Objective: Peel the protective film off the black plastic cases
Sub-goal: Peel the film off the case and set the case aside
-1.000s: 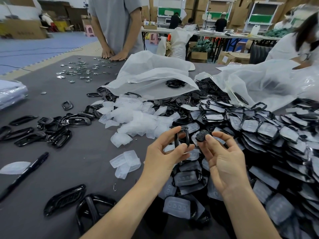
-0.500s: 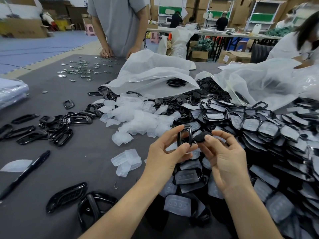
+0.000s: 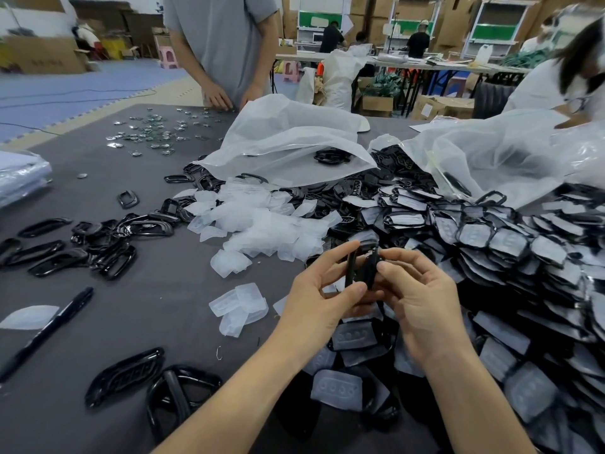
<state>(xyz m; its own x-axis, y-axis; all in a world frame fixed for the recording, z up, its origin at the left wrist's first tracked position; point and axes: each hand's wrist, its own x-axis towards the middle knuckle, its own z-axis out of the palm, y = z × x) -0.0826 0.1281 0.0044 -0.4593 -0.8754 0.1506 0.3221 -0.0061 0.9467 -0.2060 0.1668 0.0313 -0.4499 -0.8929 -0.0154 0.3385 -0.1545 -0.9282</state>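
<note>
Where its two parts were apart a second ago, the left hand [image 3: 314,299] and right hand [image 3: 422,299] now pinch the black case [image 3: 360,270] together, halves touching, above the table's [image 3: 163,316] near edge. It is probably already peeled, though any film on it cannot be made out.

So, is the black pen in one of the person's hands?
No, the black pen lies on the table, apart from the left hand and right hand, which grip a black plastic case.

Black pen [image 3: 49,326] near the left edge of the grey table [image 3: 157,306]. Small shiny bits [image 3: 154,132] by the far edge. Big white bags [image 3: 288,139] in the middle. Person in a grey shirt [image 3: 226,37] at the far edge.
</note>
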